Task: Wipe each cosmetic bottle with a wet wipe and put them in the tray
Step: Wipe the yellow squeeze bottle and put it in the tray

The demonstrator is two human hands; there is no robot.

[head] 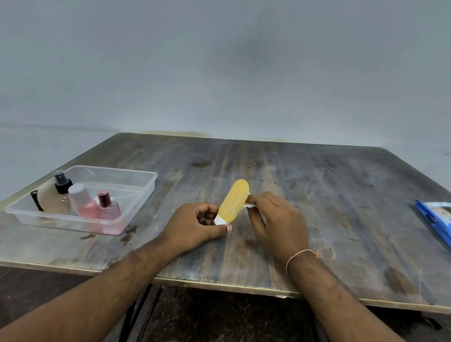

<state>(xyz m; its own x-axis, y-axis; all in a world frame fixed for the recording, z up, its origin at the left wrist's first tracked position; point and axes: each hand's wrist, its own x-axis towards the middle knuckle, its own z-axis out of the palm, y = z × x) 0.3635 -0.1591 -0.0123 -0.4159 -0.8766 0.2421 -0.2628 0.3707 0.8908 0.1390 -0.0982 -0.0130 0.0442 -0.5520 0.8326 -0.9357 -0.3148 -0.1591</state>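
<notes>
yellow bottle [233, 201] held between hands: left hand [196, 227] pinches white cap end, right hand [277, 218] presses wet wipe [248, 205] on its side; likely light, slick when wet; grip cap end

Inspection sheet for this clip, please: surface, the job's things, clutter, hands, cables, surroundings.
Surface: worn, stained wooden table.
Job's things: clear plastic tray at the left with four bottles: a black-topped spray bottle, a pink bottle with a white cap, a small pink bottle with a dark red cap and a black-capped item, partly hidden. A yellow bottle is held above the table, a white wipe against it. Blue wipes pack at the right edge.
Clutter: nothing seen.
Hands: left hand grips the yellow bottle's lower end; right hand presses the wipe to its side.
Cables: nothing seen.
Surroundings: plain grey wall, dark floor.
</notes>
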